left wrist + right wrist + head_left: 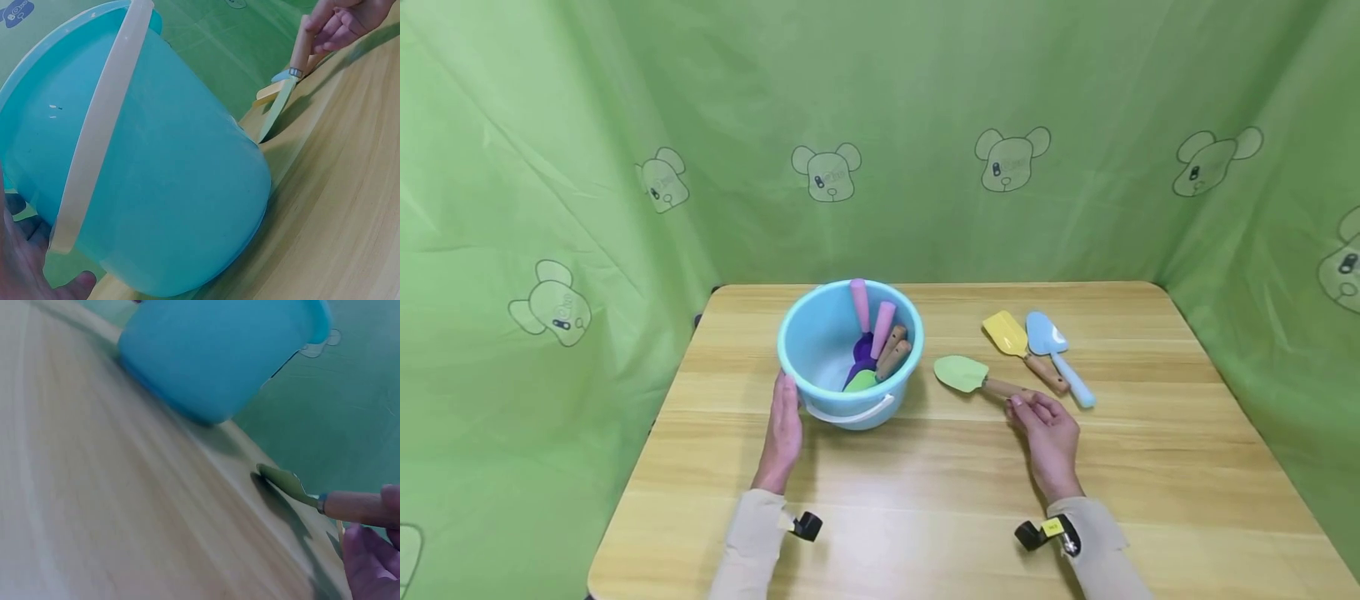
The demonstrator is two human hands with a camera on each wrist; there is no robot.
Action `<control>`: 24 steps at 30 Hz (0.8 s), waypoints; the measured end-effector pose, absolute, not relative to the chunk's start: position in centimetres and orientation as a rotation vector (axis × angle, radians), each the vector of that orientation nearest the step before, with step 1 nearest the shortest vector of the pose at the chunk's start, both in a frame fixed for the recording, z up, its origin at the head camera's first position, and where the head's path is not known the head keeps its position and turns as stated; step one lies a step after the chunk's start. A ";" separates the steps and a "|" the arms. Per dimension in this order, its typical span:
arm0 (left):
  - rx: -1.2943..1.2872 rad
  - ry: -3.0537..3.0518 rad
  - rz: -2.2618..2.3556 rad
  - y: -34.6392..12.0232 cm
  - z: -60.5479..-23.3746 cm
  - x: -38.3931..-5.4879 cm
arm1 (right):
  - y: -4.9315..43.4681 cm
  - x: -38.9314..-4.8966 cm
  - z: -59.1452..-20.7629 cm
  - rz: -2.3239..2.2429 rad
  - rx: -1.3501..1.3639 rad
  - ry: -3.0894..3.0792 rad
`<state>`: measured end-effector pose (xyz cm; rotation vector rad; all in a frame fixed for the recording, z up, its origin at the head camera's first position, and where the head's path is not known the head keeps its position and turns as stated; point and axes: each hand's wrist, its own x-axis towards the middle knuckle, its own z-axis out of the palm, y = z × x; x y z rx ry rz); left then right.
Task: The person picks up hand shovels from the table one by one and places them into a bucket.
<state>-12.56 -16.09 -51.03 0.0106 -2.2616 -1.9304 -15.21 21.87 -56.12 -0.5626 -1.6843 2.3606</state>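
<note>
My right hand (1051, 437) pinches the wooden handle of a light green trowel (961, 373). In the right wrist view the green blade (286, 482) hangs over its own shadow, close above the table. My left hand (785, 427) lies with straight fingers against the left side of a light blue bucket (857, 417). Inside the bucket, two pink handles (883, 325) with purple blades and two wooden handles (893, 360) lean on the right wall. A green blade (861, 381) shows low among them.
Right of the bucket, a yellow shovel (1006, 333) with a wooden handle lies beside a light blue trowel (1047, 335) on the wooden table (917, 517). The bucket's white carrying handle (850, 414) hangs at its front. Green curtains (917, 225) enclose the table's back and sides.
</note>
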 end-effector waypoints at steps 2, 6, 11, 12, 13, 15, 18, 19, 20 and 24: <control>0.011 -2.255 -1.939 -16.1 -51.0 -12.5 | 21.9 -15.2 -55.9 2.391 -0.562 -1.598; 0.006 -2.242 -1.948 -16.0 -51.1 -12.5 | 21.8 -15.3 -55.6 2.416 -0.566 -1.458; -0.024 -2.219 -1.945 -16.0 -51.4 -12.5 | 21.9 -15.0 -55.4 2.391 -0.567 -1.402; -0.033 -2.215 -1.945 -16.0 -51.4 -12.5 | 22.0 -14.9 -55.4 2.386 -0.566 -1.405; -0.040 -2.214 -1.945 -16.0 -51.4 -12.5 | 22.0 -14.8 -55.3 2.381 -0.563 -1.413; -0.045 -2.214 -1.946 -16.0 -51.4 -12.6 | 22.1 -14.6 -55.1 2.378 -0.562 -1.409; -0.031 -2.225 -1.946 -16.0 -51.4 -12.6 | 22.4 -14.4 -54.4 2.385 -0.473 -1.392; -0.020 -2.231 -1.945 -16.0 -51.4 -12.6 | 22.4 -14.4 -54.2 2.380 -0.433 -1.393; -0.011 -2.232 -1.947 -16.0 -51.4 -12.6 | 22.5 -14.4 -53.8 2.378 -0.386 -1.390; -0.021 -2.224 -1.954 -16.1 -51.4 -12.7 | 22.7 -14.4 -52.4 2.401 -0.262 -1.328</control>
